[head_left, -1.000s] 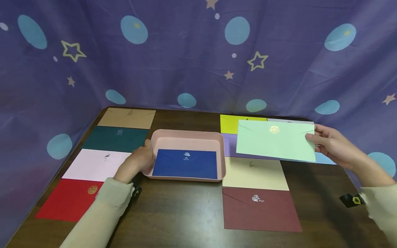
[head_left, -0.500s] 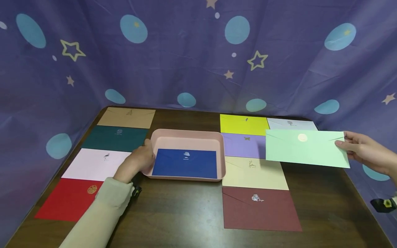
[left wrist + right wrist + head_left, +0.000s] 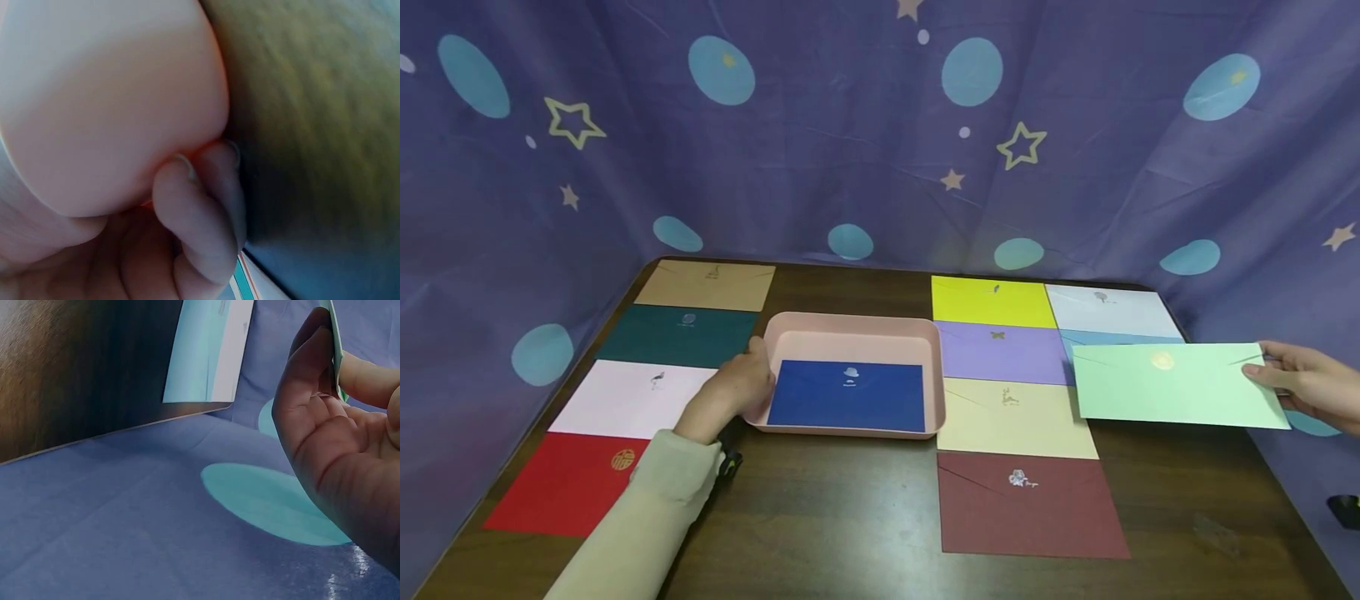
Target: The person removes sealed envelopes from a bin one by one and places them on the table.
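My left hand grips the left side of a shallow pink tray. In the left wrist view its fingertips curl against the tray's outer wall. A dark blue envelope with a hat print lies inside the tray. At the right, my right hand pinches the right end of a mint green envelope between thumb and fingers. That envelope has a gold seal and overlaps a light blue envelope, mostly hidden behind it. The right wrist view shows the pinched envelope edge-on.
Left of the tray lie tan, dark green, pale pink and red envelopes. Yellow, white, purple, cream and maroon ones lie right. A purple curtain hangs behind the table.
My right hand has carried the mint green envelope rightward and nearer to me, uncovering the yellow, white and purple envelopes. The left hand and the tray have stayed put.
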A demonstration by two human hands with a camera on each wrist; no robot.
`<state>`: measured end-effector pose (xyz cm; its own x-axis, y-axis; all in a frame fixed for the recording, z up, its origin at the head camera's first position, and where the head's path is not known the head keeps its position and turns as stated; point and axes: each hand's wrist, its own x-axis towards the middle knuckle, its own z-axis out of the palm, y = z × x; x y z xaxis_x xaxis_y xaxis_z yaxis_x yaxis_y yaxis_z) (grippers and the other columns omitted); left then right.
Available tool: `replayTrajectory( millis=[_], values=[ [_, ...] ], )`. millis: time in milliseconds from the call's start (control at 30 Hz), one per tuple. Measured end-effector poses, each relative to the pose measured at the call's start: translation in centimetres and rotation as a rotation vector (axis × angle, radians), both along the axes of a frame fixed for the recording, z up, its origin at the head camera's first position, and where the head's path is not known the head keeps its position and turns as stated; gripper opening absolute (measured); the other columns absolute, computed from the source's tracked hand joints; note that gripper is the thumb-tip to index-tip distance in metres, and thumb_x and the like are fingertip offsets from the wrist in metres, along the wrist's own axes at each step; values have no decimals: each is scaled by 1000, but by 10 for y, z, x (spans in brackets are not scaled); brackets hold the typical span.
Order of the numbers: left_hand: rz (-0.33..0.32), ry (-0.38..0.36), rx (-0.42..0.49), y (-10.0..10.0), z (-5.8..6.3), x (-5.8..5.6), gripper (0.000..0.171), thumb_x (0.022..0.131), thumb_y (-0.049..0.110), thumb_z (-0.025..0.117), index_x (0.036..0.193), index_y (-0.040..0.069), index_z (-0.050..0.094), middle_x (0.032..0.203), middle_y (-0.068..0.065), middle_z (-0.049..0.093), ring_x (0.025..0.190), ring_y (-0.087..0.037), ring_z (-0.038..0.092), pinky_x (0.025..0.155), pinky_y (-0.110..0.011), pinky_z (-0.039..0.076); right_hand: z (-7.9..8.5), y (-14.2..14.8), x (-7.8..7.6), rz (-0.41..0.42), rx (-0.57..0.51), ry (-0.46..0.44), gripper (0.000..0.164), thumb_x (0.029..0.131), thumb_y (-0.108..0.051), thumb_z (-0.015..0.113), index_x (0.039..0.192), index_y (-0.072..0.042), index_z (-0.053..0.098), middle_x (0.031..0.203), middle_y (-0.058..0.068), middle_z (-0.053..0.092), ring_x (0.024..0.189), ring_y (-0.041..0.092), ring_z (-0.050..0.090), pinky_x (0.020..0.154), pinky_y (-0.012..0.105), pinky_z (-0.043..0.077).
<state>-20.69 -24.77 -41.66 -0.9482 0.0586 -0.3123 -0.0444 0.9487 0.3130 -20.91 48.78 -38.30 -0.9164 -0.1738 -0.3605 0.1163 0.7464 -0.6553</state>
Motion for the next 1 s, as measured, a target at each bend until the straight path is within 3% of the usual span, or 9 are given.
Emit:
replayTrajectory(
  millis=[233, 733, 767, 800, 867, 967, 1000],
  values=[
    [-7, 2, 3, 0, 0, 0, 30, 97, 12, 38, 116, -7, 25, 88, -25, 53, 74, -33, 55, 62, -44, 46, 2, 2, 7, -24, -44, -20, 64, 107, -27, 31, 141, 16, -2, 106, 21, 59, 86, 28, 63, 73, 45, 52],
    [-11, -5, -2, 0, 0, 1, 32, 98, 12, 37, 119, -8, 24, 88, -25, 52, 74, -31, 56, 61, -42, 47, 1, 1, 13, 1, -24, -99, 58, 107, -17, 30, 137, 21, -3, 97, 15, 61, 80, 29, 64, 68, 44, 54],
    [-11, -4, -5, 0, -1, 0, 32, 98, 13, 37, 118, -8, 24, 88, -25, 52, 74, -31, 56, 61, -42, 47, 1, 0, 14, 9, 1, -96, 61, 107, -18, 32, 137, 21, -4, 90, 13, 59, 72, 26, 62, 65, 43, 53],
    [-10, -4, -6, -1, -1, 0, 32, 98, 13, 36, 119, -8, 24, 88, -25, 52, 74, -31, 56, 61, -42, 47, 0, 0, 14, 28, 36, -83, 62, 107, -19, 32, 137, 22, -5, 88, 13, 58, 71, 25, 61, 64, 41, 53],
    [-15, 0, -1, -1, -1, 1, 31, 98, 13, 36, 118, -8, 24, 87, -25, 52, 73, -31, 56, 60, -42, 47, -1, -1, 15, 60, 98, -72, 69, 107, -23, 33, 135, 23, -9, 102, 30, 54, 89, 39, 59, 71, 46, 51],
    [-21, 11, 2, -1, -1, 1, 30, 99, 13, 35, 118, -8, 24, 85, -24, 52, 71, -31, 55, 59, -42, 46, -5, 0, 16, 92, 194, -33, 67, 106, -29, 37, 134, 24, 6, 99, 33, 47, 85, 40, 54, 69, 44, 48],
    [-24, 13, 4, -1, -1, 1, 30, 99, 13, 35, 118, -8, 24, 84, -23, 52, 71, -31, 55, 58, -42, 46, -6, 0, 16, 93, 198, -36, 64, 106, -30, 37, 132, 23, 13, 104, 33, 45, 91, 41, 53, 71, 44, 47]
  ],
)
